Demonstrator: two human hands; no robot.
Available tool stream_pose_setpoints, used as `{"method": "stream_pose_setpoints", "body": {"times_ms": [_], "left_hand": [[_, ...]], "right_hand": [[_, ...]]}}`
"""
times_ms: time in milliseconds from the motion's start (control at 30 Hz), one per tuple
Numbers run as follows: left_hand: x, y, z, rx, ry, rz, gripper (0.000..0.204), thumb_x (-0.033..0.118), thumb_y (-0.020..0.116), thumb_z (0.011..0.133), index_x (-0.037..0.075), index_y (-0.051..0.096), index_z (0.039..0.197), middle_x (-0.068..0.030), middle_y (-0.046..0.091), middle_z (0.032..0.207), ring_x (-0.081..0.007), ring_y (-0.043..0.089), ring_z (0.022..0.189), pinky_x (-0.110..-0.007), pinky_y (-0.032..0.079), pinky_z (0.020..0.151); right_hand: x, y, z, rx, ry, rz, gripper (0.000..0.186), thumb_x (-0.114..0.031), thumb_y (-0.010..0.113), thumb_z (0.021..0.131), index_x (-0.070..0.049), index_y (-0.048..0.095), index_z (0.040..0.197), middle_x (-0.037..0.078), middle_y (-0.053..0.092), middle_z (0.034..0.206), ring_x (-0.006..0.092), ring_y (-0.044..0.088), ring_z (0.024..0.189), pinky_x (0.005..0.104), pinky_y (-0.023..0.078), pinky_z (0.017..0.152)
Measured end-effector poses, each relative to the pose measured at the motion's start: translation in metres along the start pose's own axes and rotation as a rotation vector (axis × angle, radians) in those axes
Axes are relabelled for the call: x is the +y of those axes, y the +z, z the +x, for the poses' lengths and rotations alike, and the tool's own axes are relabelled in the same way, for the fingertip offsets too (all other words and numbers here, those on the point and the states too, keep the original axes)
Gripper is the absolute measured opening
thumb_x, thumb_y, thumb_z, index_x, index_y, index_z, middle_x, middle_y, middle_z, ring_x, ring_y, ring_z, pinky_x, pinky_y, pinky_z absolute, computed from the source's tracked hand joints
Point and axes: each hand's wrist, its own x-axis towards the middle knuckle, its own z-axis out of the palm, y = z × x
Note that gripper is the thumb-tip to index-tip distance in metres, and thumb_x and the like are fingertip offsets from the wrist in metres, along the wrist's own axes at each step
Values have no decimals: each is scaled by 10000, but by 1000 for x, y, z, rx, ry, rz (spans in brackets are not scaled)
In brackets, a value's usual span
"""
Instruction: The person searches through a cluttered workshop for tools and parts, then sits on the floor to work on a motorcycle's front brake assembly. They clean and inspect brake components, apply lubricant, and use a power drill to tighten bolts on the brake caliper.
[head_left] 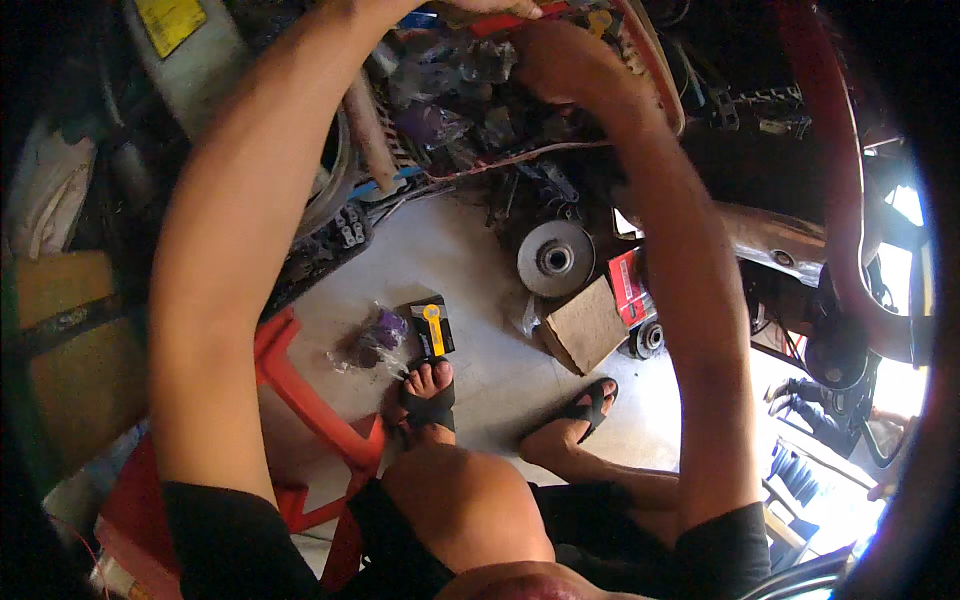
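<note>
My left hand [490, 8] is at the top edge, mostly cropped, its fingers by a red item [505, 22] at the rim of a tray [676, 95] of mixed small parts and plastic bags [430, 120]. Just to its right and lower, my right hand [560, 62] reaches into that tray among the bagged parts, its fingertips hidden. I cannot make out what either hand grips. A wooden handle or rod [368, 135] lies at the tray's left side.
On the floor [480, 400] lie a metal pulley [555, 260], cardboard box [585, 325], red box [625, 285], black-and-yellow box [427, 320] and purple bagged part [385, 330]. A red stool [320, 410] is by my left leg. A vehicle's red frame tube [840, 200] stands at right.
</note>
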Motion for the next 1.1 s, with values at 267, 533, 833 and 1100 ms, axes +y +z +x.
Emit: {"method": "stream_pose_setpoints", "body": {"times_ms": [267,533,833,1100], "left_hand": [[65,24,-61,-745,125,236,584,250,950,693,90,746,1216,-155,780,1090,-347,758,1007,-496,605,858],[27,37,-76,-598,99,254,464,229,947,693,41,782,1083,-194,774,1012,-403,747,1027,-500,600,860],[12,-16,-64,-205,-28,61,409,119,795,900,-51,720,1264,-257,760,1026,-367,747,910,-485,585,796],[23,-29,-67,-262,-106,41,447,150,812,902,-43,719,1294,-237,770,991,-326,741,764,-481,582,749]], "right_hand": [[-16,-23,-50,2,31,354,346,-334,804,896,-90,789,1141,207,785,1063,399,746,1049,527,582,906],[-51,-4,-15,-97,178,456,475,-406,866,808,-64,789,1129,230,775,1056,401,743,1086,521,582,935],[-30,-18,-22,256,154,523,307,-297,719,908,-55,773,1090,230,771,1087,419,751,1048,523,614,906],[-91,-45,-2,-67,-64,205,356,-323,814,891,-124,727,1173,150,780,1052,367,750,1073,499,617,901]]}}
